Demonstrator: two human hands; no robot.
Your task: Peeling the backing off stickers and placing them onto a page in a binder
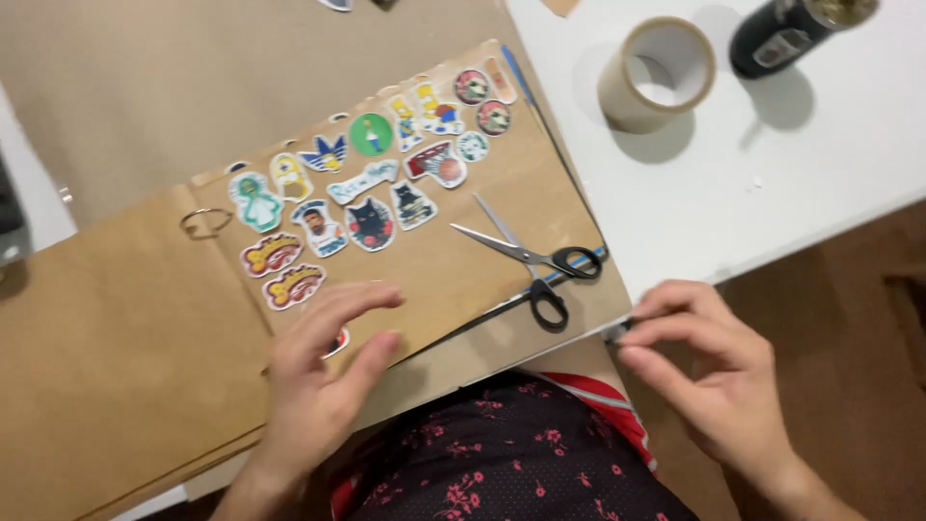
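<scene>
Your left hand (318,381) and right hand (709,371) are bare, no sleeves, rings or watch; you wear a black garment (511,463) with small red flowers and red trim.

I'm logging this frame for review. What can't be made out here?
Head view:
- Sticker under left hand: mostly covered by fingers.
- Small item at right hand fingertips: too small, blurred.
- Dark bottle: cut off by top edge.
- Dark object at left edge: cropped.
- Scissors: fully visible.
</scene>
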